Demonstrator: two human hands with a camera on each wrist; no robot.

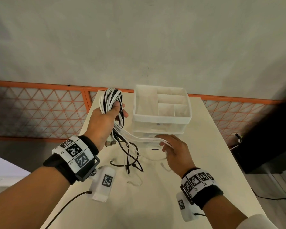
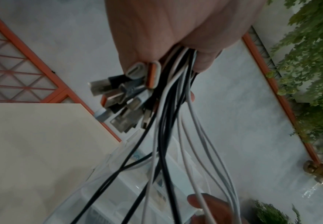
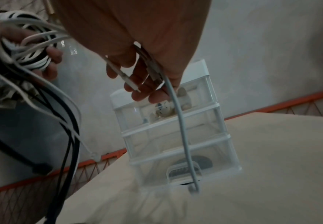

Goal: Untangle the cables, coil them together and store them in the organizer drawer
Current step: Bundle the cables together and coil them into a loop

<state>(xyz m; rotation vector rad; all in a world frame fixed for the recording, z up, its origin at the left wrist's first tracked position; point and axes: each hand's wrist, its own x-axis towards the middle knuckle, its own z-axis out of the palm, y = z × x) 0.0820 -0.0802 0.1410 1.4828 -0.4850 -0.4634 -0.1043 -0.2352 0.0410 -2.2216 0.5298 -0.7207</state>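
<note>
My left hand is raised above the table's far left and grips a bundle of white and black cables looped over its top. In the left wrist view several USB plugs stick out under that hand. Loose ends hang down to the table. A few white strands run right into my right hand, whose curled fingers hold them in front of the clear organizer drawers. In the right wrist view those fingers hold white cable ends and a grey cable.
The organizer has an open divided tray on top and three clear drawers, shut, with small items inside. The cream table ends at an orange lattice railing. A dark object stands to the right.
</note>
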